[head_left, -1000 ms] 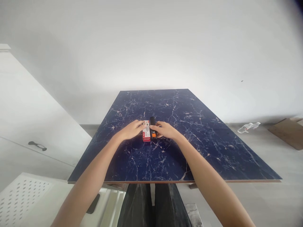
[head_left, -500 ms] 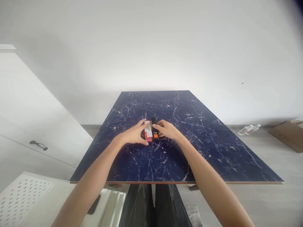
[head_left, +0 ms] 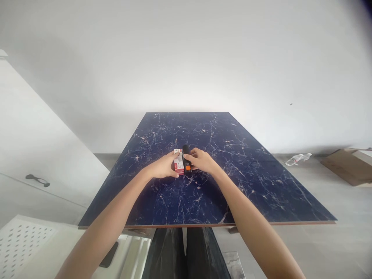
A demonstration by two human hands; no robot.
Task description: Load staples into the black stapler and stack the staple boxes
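Left hand (head_left: 161,169): curled around the red-and-white box (head_left: 178,166), thumb on the near side and fingertips on the far top edge, gripping it.
Right hand (head_left: 202,161): closed around the black device (head_left: 186,158), fingers over its right side, thumb near an orange patch on its near end.
Red-and-white box: small, at the middle of the table (head_left: 250,178), touching the left side of the black device.
Black device: narrow, lying lengthwise away from the person, between both hands; exact kind too small to tell.
Table: dark blue top with white marble veins.
Plastic bottle (head_left: 296,159): lying on the floor to the right, well apart from the table.
Cardboard box (head_left: 345,167): on the floor, further right.
Cabinet (head_left: 35,155): white, at the left, with a dark handle.
Phone (head_left: 108,255): dark, on a white surface under the left forearm.
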